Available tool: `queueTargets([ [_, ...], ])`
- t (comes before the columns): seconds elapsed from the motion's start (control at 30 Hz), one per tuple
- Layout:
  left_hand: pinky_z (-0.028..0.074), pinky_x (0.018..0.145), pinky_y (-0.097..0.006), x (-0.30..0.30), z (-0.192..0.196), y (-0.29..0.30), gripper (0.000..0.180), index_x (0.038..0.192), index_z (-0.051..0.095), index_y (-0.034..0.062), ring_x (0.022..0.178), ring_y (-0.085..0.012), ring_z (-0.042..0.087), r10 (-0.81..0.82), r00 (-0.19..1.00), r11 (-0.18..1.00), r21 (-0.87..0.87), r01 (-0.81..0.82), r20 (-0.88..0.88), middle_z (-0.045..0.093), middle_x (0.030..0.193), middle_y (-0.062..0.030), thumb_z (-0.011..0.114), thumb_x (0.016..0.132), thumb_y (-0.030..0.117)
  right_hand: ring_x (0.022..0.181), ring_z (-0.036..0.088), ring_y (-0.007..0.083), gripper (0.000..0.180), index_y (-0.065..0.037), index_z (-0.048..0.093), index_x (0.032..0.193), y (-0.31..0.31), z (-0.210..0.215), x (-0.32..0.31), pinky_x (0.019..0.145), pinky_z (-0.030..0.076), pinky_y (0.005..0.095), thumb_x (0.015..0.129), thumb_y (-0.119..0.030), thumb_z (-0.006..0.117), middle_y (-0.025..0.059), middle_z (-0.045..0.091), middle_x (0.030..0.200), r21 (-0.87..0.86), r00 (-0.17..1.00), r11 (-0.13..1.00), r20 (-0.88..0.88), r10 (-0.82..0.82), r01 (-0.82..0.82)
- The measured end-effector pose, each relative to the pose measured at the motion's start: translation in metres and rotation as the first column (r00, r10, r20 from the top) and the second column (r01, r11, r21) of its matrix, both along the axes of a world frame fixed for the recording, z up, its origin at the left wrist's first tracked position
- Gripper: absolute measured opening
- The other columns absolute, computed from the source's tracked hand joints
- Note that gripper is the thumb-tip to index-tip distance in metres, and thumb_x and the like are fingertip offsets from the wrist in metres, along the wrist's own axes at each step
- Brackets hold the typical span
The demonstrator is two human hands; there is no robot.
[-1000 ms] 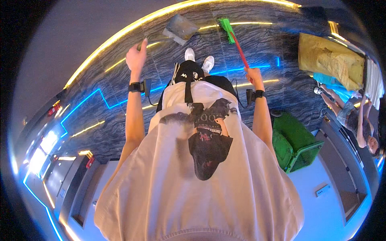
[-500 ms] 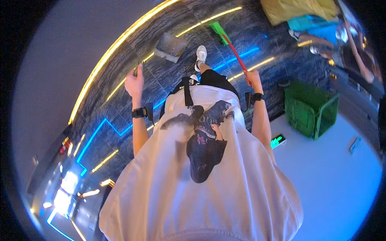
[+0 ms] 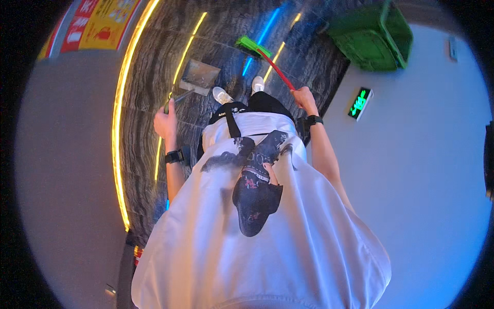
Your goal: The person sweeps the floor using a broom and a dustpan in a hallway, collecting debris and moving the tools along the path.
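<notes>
My right hand (image 3: 304,99) is wrapped round the red handle of a broom (image 3: 280,72). Its green bristle head (image 3: 252,46) is ahead of my feet, over the dark floor. In my left hand (image 3: 165,122) is the handle of a dustpan, with the thumb lying along it. The grey dustpan (image 3: 201,74) is ahead of that hand, left of the broom head, and its pan looks dusty. Whether the pan or the bristles touch the floor I cannot tell. Both wrists wear black bands.
A green bin (image 3: 365,36) stands at the far right against a white wall (image 3: 411,154). A lit green sign (image 3: 360,103) is on that wall. At left runs a grey wall (image 3: 72,144) edged with a yellow light strip (image 3: 119,129). Red and yellow posters (image 3: 100,26) hang there.
My view has turned, so the bin and lit sign appear higher and the posters have come in. The broom head has come left, closer to the dustpan. Both feet now stand side by side.
</notes>
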State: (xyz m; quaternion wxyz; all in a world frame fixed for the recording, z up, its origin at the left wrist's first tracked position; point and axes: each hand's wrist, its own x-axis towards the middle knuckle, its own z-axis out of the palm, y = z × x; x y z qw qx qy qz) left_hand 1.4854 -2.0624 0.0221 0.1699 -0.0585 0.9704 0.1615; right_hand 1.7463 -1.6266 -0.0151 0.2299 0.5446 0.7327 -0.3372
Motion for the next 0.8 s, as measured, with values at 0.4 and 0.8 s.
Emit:
queueTargets([
  [0.4, 0.054, 0.085, -0.051, 0.063, -0.012, 0.191, 0.080, 0.117, 0.072, -0.0029, 0.100, -0.0441, 0.069, -0.331, 0.943, 0.943, 0.018, 0.332, -0.041, 0.072, 0.104, -0.0287, 0.060, 0.087, 0.070, 0.063, 0.071, 0.0368, 0.050, 0.009, 0.065, 0.073, 0.036, -0.030, 0.244, 0.063, 0.055, 0.0447, 0.088, -0.039, 0.066, 0.0244, 0.066, 0.063, -0.071, 0.899, 0.896, 0.070, -0.433, 0.437],
  [0.8, 0.053, 0.077, -0.047, 0.158, -0.023, 0.386, 0.089, 0.116, 0.072, -0.0038, 0.084, -0.0354, 0.070, -0.475, 0.863, 0.873, 0.029, 0.486, -0.175, 0.073, 0.087, -0.0227, 0.059, 0.084, 0.078, 0.071, 0.073, 0.0375, 0.036, 0.009, 0.068, 0.082, 0.096, -0.030, 0.431, 0.069, 0.056, 0.0430, 0.077, -0.026, 0.064, 0.0276, 0.069, 0.072, -0.132, 0.743, 0.731, 0.111, -0.660, 0.670],
])
